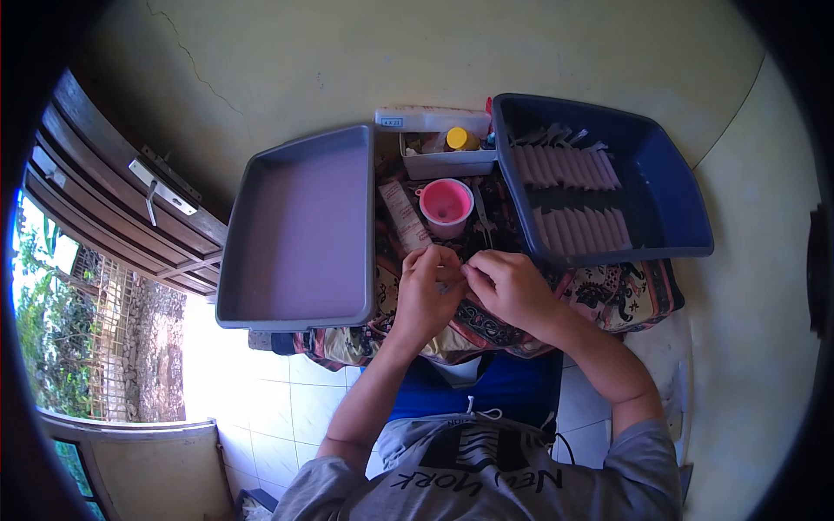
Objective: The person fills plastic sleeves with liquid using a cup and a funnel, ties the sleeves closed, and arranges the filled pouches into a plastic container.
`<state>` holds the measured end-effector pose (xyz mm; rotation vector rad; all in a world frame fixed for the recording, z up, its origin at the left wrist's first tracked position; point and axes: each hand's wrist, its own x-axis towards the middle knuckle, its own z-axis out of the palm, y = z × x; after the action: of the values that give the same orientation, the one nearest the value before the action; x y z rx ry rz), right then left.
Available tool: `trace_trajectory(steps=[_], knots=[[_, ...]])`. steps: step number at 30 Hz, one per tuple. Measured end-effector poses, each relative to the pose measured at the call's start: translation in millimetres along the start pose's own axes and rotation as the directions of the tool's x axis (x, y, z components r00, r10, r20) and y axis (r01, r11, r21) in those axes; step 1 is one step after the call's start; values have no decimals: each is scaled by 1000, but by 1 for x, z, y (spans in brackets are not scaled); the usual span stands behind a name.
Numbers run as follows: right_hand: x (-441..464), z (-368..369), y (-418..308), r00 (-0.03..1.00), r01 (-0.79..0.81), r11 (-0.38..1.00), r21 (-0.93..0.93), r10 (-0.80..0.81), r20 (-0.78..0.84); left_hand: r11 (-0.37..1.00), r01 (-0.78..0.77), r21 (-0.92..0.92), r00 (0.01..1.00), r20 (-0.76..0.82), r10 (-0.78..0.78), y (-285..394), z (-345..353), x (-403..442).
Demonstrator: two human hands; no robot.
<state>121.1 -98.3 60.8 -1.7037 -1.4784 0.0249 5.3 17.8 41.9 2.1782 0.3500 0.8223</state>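
One small, pale, half-hidden piece (444,287)

The bare left hand (430,285) and bare right hand (511,285) meet fingertip to fingertip over a dark, multicoloured patterned cloth (612,291); whatever small item they may pinch is too tiny to make out. Just beyond them stands a white round cup (446,231) with a pink funnel-like piece (446,200) in its mouth, beside a pale strip with red print (405,217). Left is a grey rectangular plastic tray (369,234); right, a dark-blue plastic tray (665,187) holds two rows of slim pinkish packets (584,231). Behind the cup, a light-grey open box (447,165) contains a yellow-lidded jar (460,139).
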Motion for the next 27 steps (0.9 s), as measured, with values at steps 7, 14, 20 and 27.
trace_trajectory(steps=[7, 14, 20, 27], knots=[[0, -7, 6, 990, 24, 975, -220, 7, 141, 998, -1, -58, 991, 135, 9, -1, -2, 3], [-4, -6, 11, 966, -164, 986, 7, 159, 202, 990, -141, -13, 985, 104, 141, -10, 1, 0], [-2, -3, 9, 946, -284, 939, 194, 243, 213, 972, -220, 88, 974, 80, 213, -14, 1, -1], [2, -3, 3, 914, -401, 860, 315, 353, 200, 990, -139, 32, 978, -152, 142, -1, 15, -7]])
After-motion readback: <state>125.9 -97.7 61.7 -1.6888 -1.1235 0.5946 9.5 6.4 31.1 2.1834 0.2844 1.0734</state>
